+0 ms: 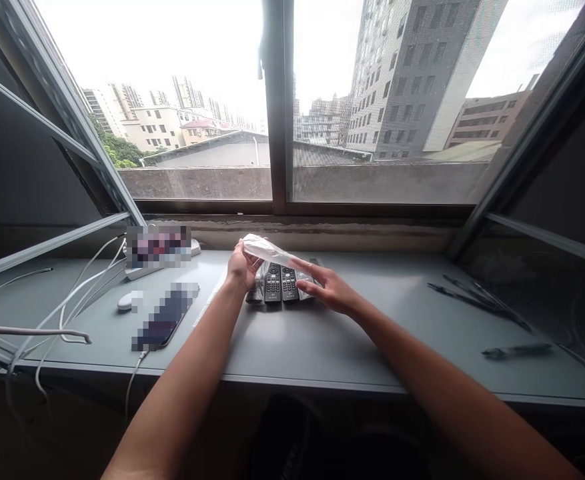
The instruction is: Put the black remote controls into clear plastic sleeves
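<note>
A whitish translucent plastic sleeve (pixel 268 251) stretches between my two hands above the table. My left hand (pixel 243 267) grips its left end, fingers closed round it. My right hand (pixel 325 285) is at the other end, with the index finger reaching into or along the plastic and the thumb apart below. Beneath and behind the sleeve, black remote controls (pixel 289 287) lie side by side on the table; the outer ones look wrapped in clear plastic. My hands partly cover them.
On the grey table (pixel 352 353), a phone (pixel 172 323) on a cable, a white round case (pixel 128 301) and a power strip (pixel 192 248) lie left. Pens (pixel 465 298) and a blurred pen-like item (pixel 516 351) lie right. A window stands behind.
</note>
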The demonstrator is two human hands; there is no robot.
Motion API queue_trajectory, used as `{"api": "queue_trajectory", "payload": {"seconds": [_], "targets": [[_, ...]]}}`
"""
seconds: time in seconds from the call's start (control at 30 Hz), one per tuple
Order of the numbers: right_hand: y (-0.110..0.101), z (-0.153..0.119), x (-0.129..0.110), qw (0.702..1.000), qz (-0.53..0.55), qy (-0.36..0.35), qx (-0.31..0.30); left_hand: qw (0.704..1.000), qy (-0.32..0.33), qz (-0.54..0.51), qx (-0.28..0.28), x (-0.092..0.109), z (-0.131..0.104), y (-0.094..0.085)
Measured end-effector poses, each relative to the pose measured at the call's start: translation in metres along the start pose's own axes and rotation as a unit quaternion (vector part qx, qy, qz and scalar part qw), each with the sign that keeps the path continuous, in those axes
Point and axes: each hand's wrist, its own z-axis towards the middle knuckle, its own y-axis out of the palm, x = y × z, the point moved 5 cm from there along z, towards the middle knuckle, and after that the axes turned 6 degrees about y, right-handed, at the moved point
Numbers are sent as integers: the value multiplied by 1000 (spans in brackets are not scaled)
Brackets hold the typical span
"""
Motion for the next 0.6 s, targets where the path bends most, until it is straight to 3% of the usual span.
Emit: {"api": "queue_trajectory", "payload": {"seconds": [0.3,0.43,0.6], "targets": [[-1,2,4,996,87,16,6,997,33,-8,64,7,5,-12],[-1,4,4,983,182,31,17,1000,12,12,-26,5,-3,2],[6,7,3,941,332,48,-30,987,-36,22,-156,-1,-20,23]]}}
